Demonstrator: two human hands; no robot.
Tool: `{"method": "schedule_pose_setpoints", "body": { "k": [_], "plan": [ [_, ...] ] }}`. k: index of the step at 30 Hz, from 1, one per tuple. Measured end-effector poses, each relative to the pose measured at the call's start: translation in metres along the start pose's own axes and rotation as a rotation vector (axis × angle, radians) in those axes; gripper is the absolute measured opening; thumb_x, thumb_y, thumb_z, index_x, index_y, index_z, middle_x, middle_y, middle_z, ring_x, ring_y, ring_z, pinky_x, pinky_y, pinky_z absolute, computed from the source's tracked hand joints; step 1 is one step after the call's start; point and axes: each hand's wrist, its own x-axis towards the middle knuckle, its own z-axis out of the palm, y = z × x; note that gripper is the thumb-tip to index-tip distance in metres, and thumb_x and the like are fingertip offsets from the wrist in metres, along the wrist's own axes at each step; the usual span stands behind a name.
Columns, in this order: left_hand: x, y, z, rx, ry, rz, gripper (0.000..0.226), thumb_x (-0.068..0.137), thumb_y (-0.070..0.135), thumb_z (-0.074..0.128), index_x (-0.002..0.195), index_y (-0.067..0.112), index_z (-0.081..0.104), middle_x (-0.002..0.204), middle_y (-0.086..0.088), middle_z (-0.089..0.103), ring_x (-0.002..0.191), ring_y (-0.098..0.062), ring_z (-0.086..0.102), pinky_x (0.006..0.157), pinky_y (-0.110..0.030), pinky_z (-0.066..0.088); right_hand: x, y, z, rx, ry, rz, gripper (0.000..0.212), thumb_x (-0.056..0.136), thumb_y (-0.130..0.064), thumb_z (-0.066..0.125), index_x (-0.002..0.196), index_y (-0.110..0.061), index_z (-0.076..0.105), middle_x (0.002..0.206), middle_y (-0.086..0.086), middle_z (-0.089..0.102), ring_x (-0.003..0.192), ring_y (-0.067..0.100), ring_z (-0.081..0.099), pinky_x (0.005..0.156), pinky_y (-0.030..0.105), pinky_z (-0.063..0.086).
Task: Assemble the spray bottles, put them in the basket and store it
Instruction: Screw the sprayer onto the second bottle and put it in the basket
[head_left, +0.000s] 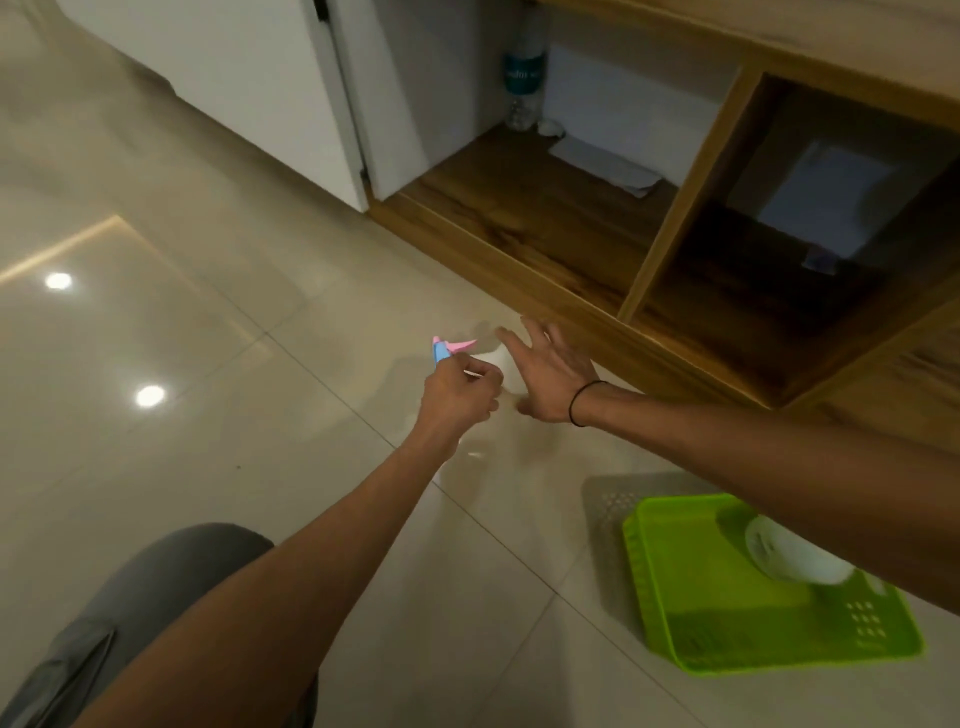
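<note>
The tiled floor (208, 322) lies open to the left and ahead of the hands, with nothing standing on it there. To the right, the green basket (675, 597) sits on the floor with a white bottle (784, 556) lying inside, partly hidden under the right forearm. Beyond the hands, the wooden shelf unit (680, 208) bars the way at floor level; its left compartment holds a water bottle (524, 78) and folded paper (608, 166) at the back, leaving the front board free.
</note>
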Motion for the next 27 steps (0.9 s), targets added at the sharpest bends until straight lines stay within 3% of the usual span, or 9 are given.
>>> {"method": "schedule_pose_setpoints", "body": {
  "k": [2,5,10,14,18,21,23,25,27],
  "plan": [
    [0.003,-0.004,-0.01,0.0,0.004,-0.032,0.018,0.093,0.023,0.064,0.101,0.009,0.072,0.085,-0.006,0.077,0.06,-0.012,0.069,0.065,-0.029,0.061,0.016,-0.006,0.009,-0.072,-0.088,-0.007,0.102,0.079,-0.027,0.083,0.159,-0.03,0.02,0.168,0.017,0.01,0.154,0.043,0.016,0.106,0.056,0.048],
    [0.006,-0.01,-0.019,0.043,-0.001,-0.073,0.011,0.096,0.029,0.068,0.096,0.018,0.068,0.094,-0.01,0.079,0.068,-0.015,0.072,0.07,-0.032,0.064,0.026,-0.009,0.024,-0.116,-0.124,0.027,0.095,0.08,-0.018,0.08,0.155,-0.034,0.024,0.158,0.02,0.021,0.142,0.045,0.029,0.094,0.048,0.053],
    [0.006,-0.017,-0.021,0.088,-0.125,-0.265,0.029,0.099,0.04,0.065,0.107,0.013,0.067,0.109,-0.015,0.075,0.085,-0.019,0.072,0.083,-0.039,0.064,0.015,0.001,0.039,0.079,-0.137,0.112,0.093,0.077,-0.026,0.085,0.15,-0.027,0.027,0.143,0.018,0.034,0.128,0.042,0.043,0.083,0.045,0.053],
    [0.007,-0.018,-0.015,-0.067,-0.188,-0.44,0.075,0.085,0.073,0.069,0.128,0.013,0.058,0.119,-0.013,0.068,0.109,-0.025,0.069,0.084,-0.041,0.065,-0.014,0.014,0.03,0.253,0.016,0.134,0.087,0.071,-0.04,0.088,0.139,-0.029,0.036,0.135,0.011,0.042,0.122,0.038,0.048,0.081,0.048,0.058],
    [0.012,-0.01,0.0,-0.344,-0.235,-0.357,0.069,0.084,0.069,0.074,0.132,0.02,0.064,0.126,-0.009,0.072,0.116,-0.024,0.069,0.095,-0.045,0.061,-0.059,0.021,0.02,0.214,0.21,0.014,0.092,0.07,-0.05,0.084,0.144,-0.033,0.032,0.137,0.004,0.041,0.122,0.03,0.047,0.074,0.048,0.061],
    [0.01,0.002,0.024,-0.569,-0.236,-0.229,0.038,0.095,0.049,0.072,0.109,0.013,0.074,0.114,-0.008,0.079,0.106,-0.022,0.075,0.091,-0.041,0.06,-0.089,0.017,0.018,0.159,0.284,-0.037,0.096,0.072,-0.056,0.079,0.149,-0.03,0.029,0.138,0.003,0.04,0.118,0.028,0.047,0.068,0.042,0.06],
    [0.006,0.014,0.038,-0.725,-0.2,-0.215,0.028,0.102,0.033,0.065,0.086,0.01,0.068,0.099,-0.012,0.079,0.09,-0.023,0.076,0.086,-0.04,0.06,-0.101,0.019,0.011,0.245,0.26,-0.018,0.094,0.071,-0.064,0.074,0.149,-0.032,0.031,0.136,-0.001,0.045,0.115,0.023,0.05,0.071,0.041,0.058],
    [0.003,0.027,0.048,-0.826,-0.229,-0.234,0.034,0.102,0.02,0.061,0.069,0.012,0.061,0.087,-0.013,0.077,0.079,-0.022,0.075,0.08,-0.038,0.058,-0.11,0.027,-0.003,0.496,0.173,0.069,0.091,0.066,-0.072,0.075,0.142,-0.037,0.039,0.129,-0.008,0.057,0.107,0.014,0.06,0.074,0.037,0.058],
    [-0.001,0.04,0.056,-0.847,-0.293,-0.257,0.042,0.1,0.017,0.06,0.058,0.016,0.06,0.078,-0.007,0.074,0.071,-0.019,0.071,0.075,-0.033,0.057,-0.118,0.042,-0.019,0.92,0.029,0.175,0.083,0.061,-0.071,0.083,0.13,-0.036,0.051,0.116,-0.011,0.069,0.095,0.011,0.072,0.069,0.034,0.061]
  ]
}}
